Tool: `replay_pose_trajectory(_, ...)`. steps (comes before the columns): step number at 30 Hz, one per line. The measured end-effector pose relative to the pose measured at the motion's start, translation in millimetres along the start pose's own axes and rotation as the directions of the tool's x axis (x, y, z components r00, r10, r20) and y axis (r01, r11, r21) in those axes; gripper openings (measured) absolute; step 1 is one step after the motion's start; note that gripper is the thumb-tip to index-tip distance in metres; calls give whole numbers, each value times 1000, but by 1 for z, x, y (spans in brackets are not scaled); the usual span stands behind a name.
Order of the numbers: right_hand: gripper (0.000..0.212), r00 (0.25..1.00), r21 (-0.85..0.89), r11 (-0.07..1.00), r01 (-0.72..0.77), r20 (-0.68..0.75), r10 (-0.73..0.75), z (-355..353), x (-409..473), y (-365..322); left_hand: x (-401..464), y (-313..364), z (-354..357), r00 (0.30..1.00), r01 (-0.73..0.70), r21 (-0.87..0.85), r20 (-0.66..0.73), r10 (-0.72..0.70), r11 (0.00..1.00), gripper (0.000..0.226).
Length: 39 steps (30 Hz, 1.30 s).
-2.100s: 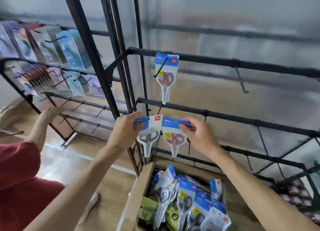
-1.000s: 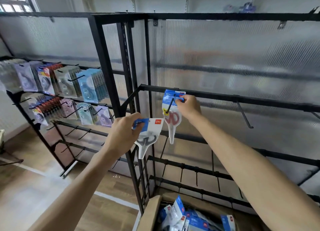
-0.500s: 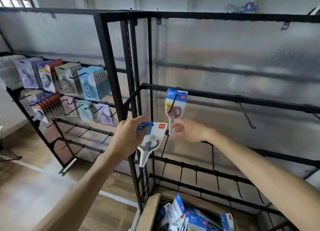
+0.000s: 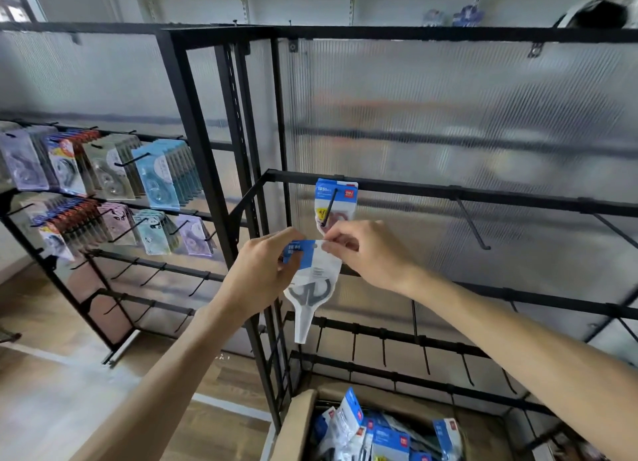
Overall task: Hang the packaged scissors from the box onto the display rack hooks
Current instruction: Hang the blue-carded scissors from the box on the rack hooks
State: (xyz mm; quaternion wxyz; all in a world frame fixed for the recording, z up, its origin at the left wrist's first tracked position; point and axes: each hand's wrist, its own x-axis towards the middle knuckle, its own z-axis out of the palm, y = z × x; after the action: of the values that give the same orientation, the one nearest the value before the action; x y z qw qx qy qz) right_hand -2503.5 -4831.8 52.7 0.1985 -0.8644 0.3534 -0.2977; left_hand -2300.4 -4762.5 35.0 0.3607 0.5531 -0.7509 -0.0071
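Hands meet in front of the black display rack: our left hand grips the blue top of a packaged pair of grey-handled scissors, and our right hand pinches its upper right corner. Just above, another scissors pack hangs on a rack hook. Below, we see the cardboard box holding more packs.

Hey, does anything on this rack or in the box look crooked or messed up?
Nothing looks damaged. The packs in the box lie jumbled. The hung pack sits straight on its hook, and both hands hold another pack below it.
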Motion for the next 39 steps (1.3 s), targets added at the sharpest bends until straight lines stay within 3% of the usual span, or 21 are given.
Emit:
replay_pose_trajectory(6, 18, 991, 62, 991, -120, -51, 123, -1, 24, 16, 2, -7, -5, 999, -36, 117, -14, 38, 993, 50)
replay_pose_trajectory(12, 19, 969, 98, 970, -225, -83, 233, 7, 40, 26, 4, -12, -5, 999, -24, 105, 42, 20, 994, 52)
replay_pose_trajectory(23, 21, 841, -240, 820, -520, -311, 442, 19, 130, 77, 23, 12, 26, 992, -14, 161, 124, -6, 987, 68)
replay_pose_trajectory(30, 30, 859, -365, 784, -502, -319, 401, 21, 120, 85, 17, 1, 28, 990, -22, 113, 139, 6, 993, 79)
replay_pose_trajectory(32, 26, 852, -300, 803, -515, -284, 441, 22, 104, 86, 8, -3, 28, 988, -1, 91, 151, -12, 996, 85)
replay_pose_trajectory(36, 26, 911, -283, 870, -404, -39, 411, 36, 21, 81, -37, -28, 45, 972, 62, 116, 218, -86, 991, 80)
replay_pose_trajectory(39, 55, 933, -432, 868, -246, 139, 333, 55, -43, 88, -76, -41, 76, 928, 76, 109, 355, -110, 991, 79)
